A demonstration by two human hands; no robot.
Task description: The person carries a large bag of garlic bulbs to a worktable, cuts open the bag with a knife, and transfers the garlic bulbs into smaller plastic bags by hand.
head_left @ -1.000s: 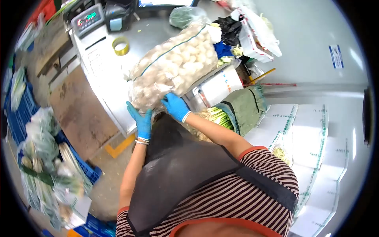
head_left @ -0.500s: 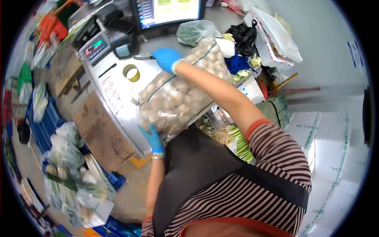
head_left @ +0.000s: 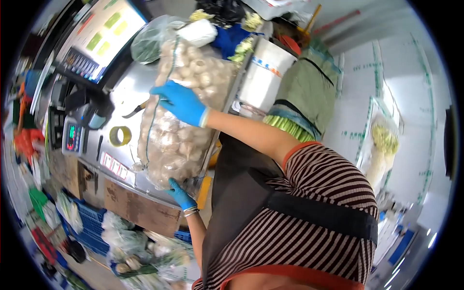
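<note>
A long clear mesh-like bag of garlic bulbs (head_left: 186,130) lies across the metal counter (head_left: 133,79), with a blue-green cord running along its length. On top of the bag is my right hand (head_left: 182,104) in a blue glove, its fingers bunched together at the cord. My left hand (head_left: 181,194), also gloved, touches the bag's near end with fingers stretched out. Beside the bag, left of my right hand, lies a small curved knife (head_left: 135,110). A roll of yellow tape (head_left: 119,136) stands close by.
A scale with a lit display (head_left: 73,136) and a monitor (head_left: 104,34) stand at the left. Beyond the bag sits a bagged green vegetable (head_left: 153,41). A white plastic roll (head_left: 266,75) and wrapped green stalks (head_left: 307,89) are right of the counter.
The view has turned, so the counter now appears rotated. My right hand has moved from beside the knife onto the bag's cord. My left hand stays at the bag's near end.
</note>
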